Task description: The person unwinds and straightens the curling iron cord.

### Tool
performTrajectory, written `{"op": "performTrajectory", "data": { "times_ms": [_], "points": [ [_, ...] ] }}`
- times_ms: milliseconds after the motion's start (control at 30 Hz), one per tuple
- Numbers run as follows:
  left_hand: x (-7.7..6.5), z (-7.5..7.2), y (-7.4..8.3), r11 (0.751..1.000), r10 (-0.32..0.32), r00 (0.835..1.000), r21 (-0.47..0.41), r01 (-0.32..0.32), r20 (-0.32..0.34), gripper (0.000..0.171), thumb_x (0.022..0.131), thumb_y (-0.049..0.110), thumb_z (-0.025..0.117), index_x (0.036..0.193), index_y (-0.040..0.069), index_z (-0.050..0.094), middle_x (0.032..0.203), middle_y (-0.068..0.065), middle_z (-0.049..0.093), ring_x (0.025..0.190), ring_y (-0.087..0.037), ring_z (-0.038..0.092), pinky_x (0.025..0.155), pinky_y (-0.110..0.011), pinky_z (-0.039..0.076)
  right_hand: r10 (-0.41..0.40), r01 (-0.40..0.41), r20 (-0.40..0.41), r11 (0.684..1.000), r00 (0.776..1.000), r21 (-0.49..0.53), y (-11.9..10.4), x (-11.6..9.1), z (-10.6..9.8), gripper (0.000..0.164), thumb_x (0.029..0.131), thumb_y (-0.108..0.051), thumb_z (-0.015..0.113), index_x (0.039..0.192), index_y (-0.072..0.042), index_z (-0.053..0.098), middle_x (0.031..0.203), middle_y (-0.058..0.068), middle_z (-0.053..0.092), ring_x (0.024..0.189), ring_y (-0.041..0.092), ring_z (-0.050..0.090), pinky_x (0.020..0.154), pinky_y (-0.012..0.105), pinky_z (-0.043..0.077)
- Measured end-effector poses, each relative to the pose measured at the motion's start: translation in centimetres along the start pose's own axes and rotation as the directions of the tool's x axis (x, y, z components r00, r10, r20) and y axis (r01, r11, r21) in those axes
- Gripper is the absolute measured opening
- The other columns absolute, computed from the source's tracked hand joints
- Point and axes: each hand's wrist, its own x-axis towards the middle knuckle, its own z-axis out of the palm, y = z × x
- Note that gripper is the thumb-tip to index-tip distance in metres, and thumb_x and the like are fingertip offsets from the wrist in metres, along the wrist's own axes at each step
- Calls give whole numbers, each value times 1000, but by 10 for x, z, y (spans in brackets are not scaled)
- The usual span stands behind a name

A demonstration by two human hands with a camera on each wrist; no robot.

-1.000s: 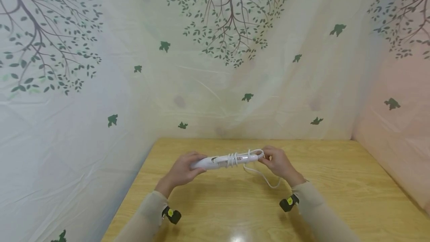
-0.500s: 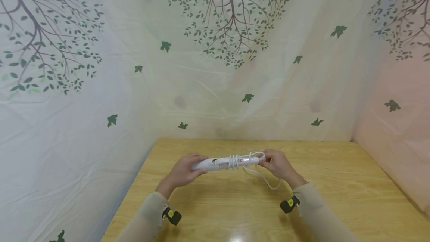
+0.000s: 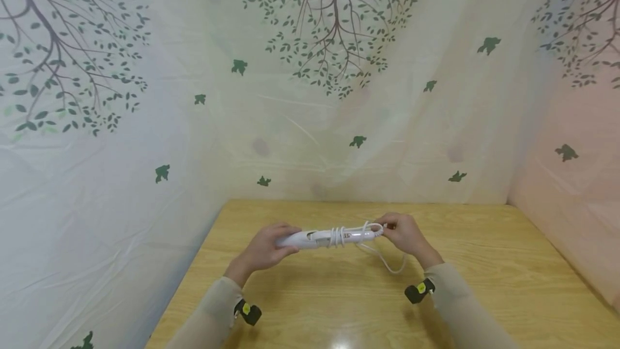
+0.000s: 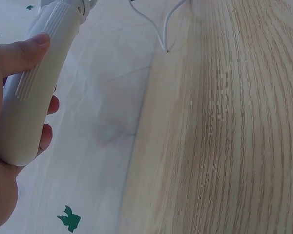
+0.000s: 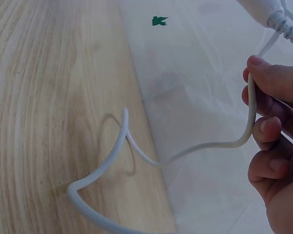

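A white hair straightener [image 3: 319, 239], or a similar long styling iron, is held level above the table. My left hand [image 3: 265, 246] grips its left end; in the left wrist view the thumb lies along the ribbed side of the body [image 4: 36, 92]. White cord [image 3: 336, 237] is wound several times round the middle. At the other end my right hand [image 3: 406, 233] pinches the cord between thumb and fingers, just past the ribbed cord sleeve [image 5: 285, 28]. From there a loose length of cord [image 5: 205, 146] hangs down in a bend. The plug is not visible.
The wooden table [image 3: 329, 295] lies under both hands. A pale curtain [image 3: 310, 149] printed with trees and green birds rises behind it and at both sides. Each sleeve carries a small black wrist camera [image 3: 249, 312].
My right hand has shifted slightly right along the cord, and the cord loop at that end has moved with it. The straightener's right end sits a little lower; my left hand is nearly still.
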Motion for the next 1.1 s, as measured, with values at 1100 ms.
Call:
{"op": "performTrajectory", "data": {
  "times_ms": [1100],
  "points": [
    [-2, 2, -8, 998, -66, 996, 9, 67, -59, 36, 85, 25, 76, 120, 17, 68, 111, 1, 68, 93, -12, 63, 77, -33, 50, -34, 31, 16, 989, 999, 147, -34, -15, -36, 6, 84, -14, 76, 85, -20, 75, 75, -5, 66, 52, 6, 42, 46, 23, 37]
  ]
}}
